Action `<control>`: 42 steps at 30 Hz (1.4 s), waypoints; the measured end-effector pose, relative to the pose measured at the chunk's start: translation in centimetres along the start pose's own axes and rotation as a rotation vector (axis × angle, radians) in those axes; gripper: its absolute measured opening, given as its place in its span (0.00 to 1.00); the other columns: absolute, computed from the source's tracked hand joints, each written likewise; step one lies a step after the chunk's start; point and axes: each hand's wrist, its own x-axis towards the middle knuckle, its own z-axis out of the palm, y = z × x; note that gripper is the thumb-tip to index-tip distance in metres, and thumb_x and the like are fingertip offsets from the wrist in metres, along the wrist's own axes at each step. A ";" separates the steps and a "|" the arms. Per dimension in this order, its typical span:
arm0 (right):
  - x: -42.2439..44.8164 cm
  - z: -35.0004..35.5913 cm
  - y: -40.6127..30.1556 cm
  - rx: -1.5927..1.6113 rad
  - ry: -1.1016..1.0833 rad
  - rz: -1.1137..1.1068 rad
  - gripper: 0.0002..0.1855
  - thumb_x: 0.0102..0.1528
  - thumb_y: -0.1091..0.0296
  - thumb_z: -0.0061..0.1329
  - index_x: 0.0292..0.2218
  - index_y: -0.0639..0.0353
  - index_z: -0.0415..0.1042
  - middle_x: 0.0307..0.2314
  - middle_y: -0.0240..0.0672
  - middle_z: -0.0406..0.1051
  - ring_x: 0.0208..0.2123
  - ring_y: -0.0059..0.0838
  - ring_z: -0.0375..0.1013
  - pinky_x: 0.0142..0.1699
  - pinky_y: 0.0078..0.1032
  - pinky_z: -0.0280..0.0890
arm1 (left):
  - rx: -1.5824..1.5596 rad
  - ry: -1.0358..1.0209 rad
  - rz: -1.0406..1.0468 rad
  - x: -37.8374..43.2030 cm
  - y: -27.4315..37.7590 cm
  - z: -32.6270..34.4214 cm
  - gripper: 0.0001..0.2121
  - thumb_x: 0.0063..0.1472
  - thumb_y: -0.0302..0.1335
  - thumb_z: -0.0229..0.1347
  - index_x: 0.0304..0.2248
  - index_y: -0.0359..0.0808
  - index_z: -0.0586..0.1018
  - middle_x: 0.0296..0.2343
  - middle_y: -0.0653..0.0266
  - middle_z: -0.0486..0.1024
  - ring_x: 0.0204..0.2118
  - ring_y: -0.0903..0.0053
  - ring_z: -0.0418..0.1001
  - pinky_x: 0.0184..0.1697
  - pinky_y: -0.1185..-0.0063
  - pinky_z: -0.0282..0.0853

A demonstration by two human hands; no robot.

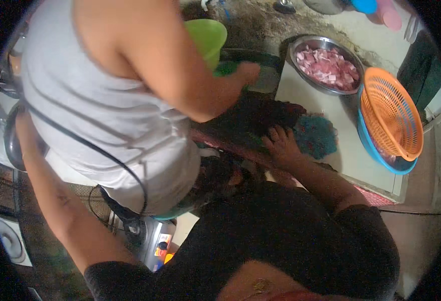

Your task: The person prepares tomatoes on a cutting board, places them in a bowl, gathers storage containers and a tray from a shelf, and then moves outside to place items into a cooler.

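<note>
My left hand (21, 122) is stretched out to the far left, gripping the rim of a dark, shiny bowl (13, 145); its fingers are partly hidden. My right hand (282, 146) lies flat with fingers spread on dark material at the sink's front edge, holding nothing. Touching or just beside its fingertips is a crumpled teal cloth (316, 135) on the white counter (350, 146). A steel bowl (325, 66) of cut raw meat (327, 69) stands farther back. To its right, an orange plastic colander (393, 113) sits tilted on a blue basin (371, 145).
A person in a white sleeveless top (103, 113) stands close in front, between my arms, with a blurred forearm (220, 98) over the dark sink (269, 56). A green plastic basin (209, 39) is beyond that arm. A dark cable (88, 145) crosses the person's back.
</note>
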 end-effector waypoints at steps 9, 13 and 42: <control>1.9 -4.7 0.3 0.313 0.269 0.133 0.17 0.44 0.57 0.56 0.35 0.54 0.71 0.36 0.43 0.69 0.42 0.46 0.66 0.45 0.49 0.59 | 0.052 0.409 -0.288 -24.2 6.9 -4.4 0.18 0.62 0.43 0.52 0.42 0.36 0.76 0.18 0.72 0.65 0.16 0.89 0.59 0.17 0.85 0.53; 9.4 -5.7 4.6 0.675 0.655 0.187 0.14 0.42 0.71 0.57 0.32 0.57 0.69 0.29 0.42 0.69 0.34 0.47 0.69 0.40 0.38 0.64 | -0.041 0.637 -0.343 -34.3 14.7 2.4 0.19 0.62 0.41 0.53 0.44 0.34 0.74 0.20 0.73 0.65 0.18 0.89 0.58 0.17 0.85 0.52; -2.5 -22.9 -12.0 1.531 0.422 -0.575 0.20 0.46 0.74 0.51 0.43 0.63 0.66 0.33 0.37 0.63 0.34 0.27 0.61 0.41 0.23 0.58 | 0.370 1.170 -0.603 -89.9 40.4 -10.4 0.19 0.59 0.29 0.55 0.49 0.33 0.67 0.34 0.68 0.72 0.33 0.82 0.70 0.39 0.82 0.66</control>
